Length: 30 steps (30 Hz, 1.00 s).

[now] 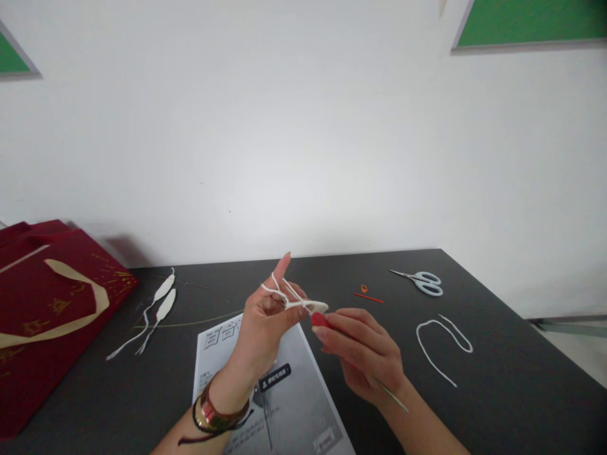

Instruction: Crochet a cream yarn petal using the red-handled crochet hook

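Note:
My left hand (pixel 265 319) pinches a small white crocheted piece (pixel 318 307), with white yarn (pixel 290 292) looped over its raised index finger. My right hand (pixel 363 351) is closed on a crochet hook with a red grip (pixel 319 320), its front end at the white piece. The hook's tip is too small to make out. A thin greenish rod end (pixel 393 397) sticks out below my right palm; whether it belongs to the hook, I cannot tell. Both hands are raised over a printed sheet (pixel 303 392) on the dark table.
Two white crocheted petals (pixel 165 305) with yarn tails and a thin green wire (pixel 199 323) lie left, near a dark red gift bag (pixel 61 303). To the right are scissors (pixel 422 281), a red needle (pixel 368 297), an orange stitch marker (pixel 364 288) and loose white yarn (pixel 427 357).

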### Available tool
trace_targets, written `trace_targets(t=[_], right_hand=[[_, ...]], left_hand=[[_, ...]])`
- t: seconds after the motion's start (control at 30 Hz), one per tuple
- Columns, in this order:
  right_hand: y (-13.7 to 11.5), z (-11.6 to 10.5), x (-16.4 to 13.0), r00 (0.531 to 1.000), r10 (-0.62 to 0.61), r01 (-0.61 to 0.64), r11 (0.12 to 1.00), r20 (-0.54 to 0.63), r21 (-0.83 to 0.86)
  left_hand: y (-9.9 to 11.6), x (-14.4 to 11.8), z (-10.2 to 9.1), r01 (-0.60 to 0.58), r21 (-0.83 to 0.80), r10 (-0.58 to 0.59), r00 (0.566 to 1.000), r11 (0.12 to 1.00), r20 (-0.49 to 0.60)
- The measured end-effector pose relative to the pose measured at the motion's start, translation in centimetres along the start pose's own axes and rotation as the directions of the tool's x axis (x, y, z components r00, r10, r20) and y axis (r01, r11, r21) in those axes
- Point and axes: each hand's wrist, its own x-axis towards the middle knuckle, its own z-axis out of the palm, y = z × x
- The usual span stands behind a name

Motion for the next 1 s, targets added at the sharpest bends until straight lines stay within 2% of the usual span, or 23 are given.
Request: trace_targets(t=[0.07,0.13,0.23,0.33,0.47,0.67,0.77,0.9,1.0], right_hand=[[0.0,-0.1,-0.1,0.998,-0.058,0.06,0.996,0.034,-0.067],[0.0,-0.1,-0.2,0.99,-0.113,0.125,0.979,0.081,-0.163],[-0.1,0.0,-0.2,0.984,-0.139,0.164,0.951,0.11,-0.262],[-0.2,0.0,-0.1,0.989,-0.114,0.135,0.961,0.098,-0.241],[-0.1,0.0,-0.1,0.997,-0.06,0.066,0.985,0.043,-0.157],[-0.3,-0.4,0.5,1.0,0.024,-0.024,0.999,-0.013,-0.048],[-0.3,-0.9,0.8,0.992,0.116,-0.115,0.993,-0.043,0.023],[0.0,-1.5,0.6,0.958,0.284,-0.277,0.95,-0.033,0.144],[0.3,-1.7,0.3,0.913,0.407,-0.383,0.884,-0.037,0.268]], left_hand=[[0.0,0.2,-0.1,0.082,-0.066,-0.081,0.997,0.994,0.02],[0.0,0.2,-0.1,0.08,-0.063,-0.079,0.997,0.995,0.005],[-0.1,0.2,0.1,-0.047,0.078,0.049,0.998,0.996,-0.029],[-0.3,0.2,0.1,-0.165,0.215,0.173,0.985,0.962,-0.018],[-0.6,0.6,-0.1,-0.2,0.261,0.206,0.978,0.944,0.004],[-0.6,1.0,-0.6,-0.151,0.268,0.158,0.987,0.951,-0.005],[-0.4,1.3,-1.1,-0.101,0.258,0.096,0.995,0.961,0.031],[0.1,1.7,-1.7,0.021,0.242,-0.05,0.992,0.97,0.115],[0.6,1.7,-2.1,0.071,0.289,-0.123,0.978,0.955,0.168]])
